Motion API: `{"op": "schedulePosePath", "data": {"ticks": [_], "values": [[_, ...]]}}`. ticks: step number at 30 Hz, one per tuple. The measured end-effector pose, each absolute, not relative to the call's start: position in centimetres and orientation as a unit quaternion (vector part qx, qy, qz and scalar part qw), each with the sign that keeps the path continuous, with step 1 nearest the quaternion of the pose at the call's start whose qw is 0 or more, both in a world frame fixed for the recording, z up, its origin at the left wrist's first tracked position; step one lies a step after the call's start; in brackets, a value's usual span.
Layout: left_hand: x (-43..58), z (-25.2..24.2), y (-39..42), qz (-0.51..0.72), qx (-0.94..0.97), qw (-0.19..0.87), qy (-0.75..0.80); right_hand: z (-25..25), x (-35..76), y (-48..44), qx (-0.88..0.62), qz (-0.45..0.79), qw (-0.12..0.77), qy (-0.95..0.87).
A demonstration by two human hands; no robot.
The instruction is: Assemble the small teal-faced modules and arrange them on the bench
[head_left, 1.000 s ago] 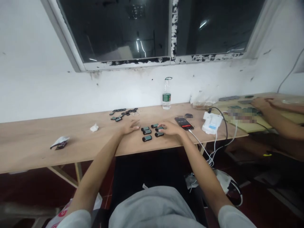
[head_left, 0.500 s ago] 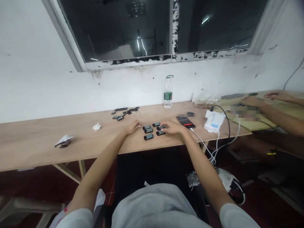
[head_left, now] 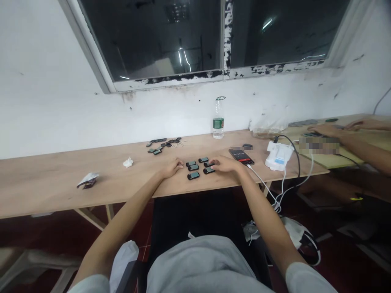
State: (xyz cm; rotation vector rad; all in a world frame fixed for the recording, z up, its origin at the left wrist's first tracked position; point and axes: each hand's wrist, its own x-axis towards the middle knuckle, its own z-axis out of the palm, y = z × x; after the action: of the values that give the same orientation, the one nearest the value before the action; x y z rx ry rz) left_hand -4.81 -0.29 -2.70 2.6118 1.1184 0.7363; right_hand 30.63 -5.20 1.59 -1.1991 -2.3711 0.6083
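Several small black oblong cases with grey rectangular faces lie flat in two loose columns near the table's front edge; a left-column case (head_left: 193, 176) is closest to me. My left hand (head_left: 173, 167) rests on the table just left of them, holding nothing, its fingers loosely bent. My right hand (head_left: 226, 163) lies at the right column with thumb and fingers apart. Its fingertips reach over the end of the upper right case (head_left: 208, 164) and partly cover it. The lower right case (head_left: 209, 170) sits just below the thumb.
Behind is a pile of similar dark parts (head_left: 165, 144) with tiny pale bits. A phone (head_left: 241, 156) on a cable, a water bottle (head_left: 218, 122) and a white device (head_left: 278, 156) with cables stand right. Crumpled tissue (head_left: 128, 162) and a wrapper (head_left: 88, 180) lie left. Another person's hands (head_left: 324, 130) work far right.
The whole view has shifted slightly, so everything on the table sits a little further right. Both hands and the cases keep about the same places relative to each other.
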Motion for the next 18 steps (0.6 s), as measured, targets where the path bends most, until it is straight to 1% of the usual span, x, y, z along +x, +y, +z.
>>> {"op": "schedulePosePath", "data": {"ticks": [4,8,12,15,18], "values": [[-4.8,-2.6,-0.9,0.245,0.884,0.102,0.386,1.4,30.6,-5.0,-0.407,0.213,0.228,-0.858],[-4.7,-2.4,-1.1,0.239,0.883,0.107,0.389,1.2,30.7,-4.9,-0.407,0.2,0.226,-0.862],[-4.3,-1.5,-1.7,0.223,0.869,0.11,0.428,0.8,30.7,-4.7,-0.414,0.171,0.269,-0.852],[-3.2,-0.4,-2.9,0.205,0.867,0.084,0.447,0.0,30.1,-4.3,-0.388,0.161,0.293,-0.859],[-1.2,0.3,-4.7,0.172,0.892,0.051,0.415,-1.1,29.1,-3.6,-0.356,0.17,0.278,-0.876]]}}
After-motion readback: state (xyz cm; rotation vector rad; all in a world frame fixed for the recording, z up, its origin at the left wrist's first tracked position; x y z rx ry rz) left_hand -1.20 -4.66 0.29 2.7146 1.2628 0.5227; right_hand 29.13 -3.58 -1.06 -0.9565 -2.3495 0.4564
